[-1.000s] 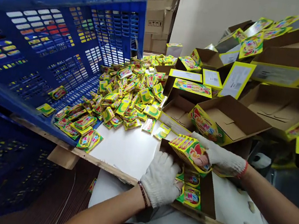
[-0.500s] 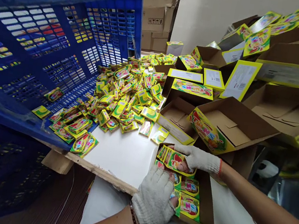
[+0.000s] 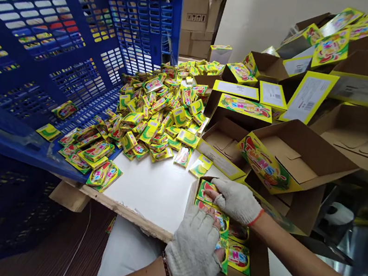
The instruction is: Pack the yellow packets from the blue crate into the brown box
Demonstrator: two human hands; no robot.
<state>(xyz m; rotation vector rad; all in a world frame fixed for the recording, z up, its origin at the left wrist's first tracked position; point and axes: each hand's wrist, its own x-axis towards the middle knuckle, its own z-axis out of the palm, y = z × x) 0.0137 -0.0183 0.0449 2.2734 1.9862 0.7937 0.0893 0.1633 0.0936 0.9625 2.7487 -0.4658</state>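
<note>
An open brown carton (image 3: 258,270) lies at the table's front edge with rows of yellow-green packets (image 3: 238,256) inside. My right hand (image 3: 235,201), in a white glove, lies flat on a stack of packets (image 3: 206,190) at the carton's far end, fingers spread. My left hand (image 3: 195,248), also gloved, rests on the packets at the carton's near left side, fingers stretched down onto them. Neither hand grips anything.
A big blue plastic crate (image 3: 62,42) is tipped on its side at left, spilling a heap of loose packets (image 3: 152,114) across the white table (image 3: 157,190). Several open yellow printed cartons (image 3: 272,157) crowd the right. Brown shipping boxes (image 3: 199,13) stand at the back.
My right hand brought a stack of packets down from above the carton and laid it in the far end. My left hand stayed on the packets at the near side.
</note>
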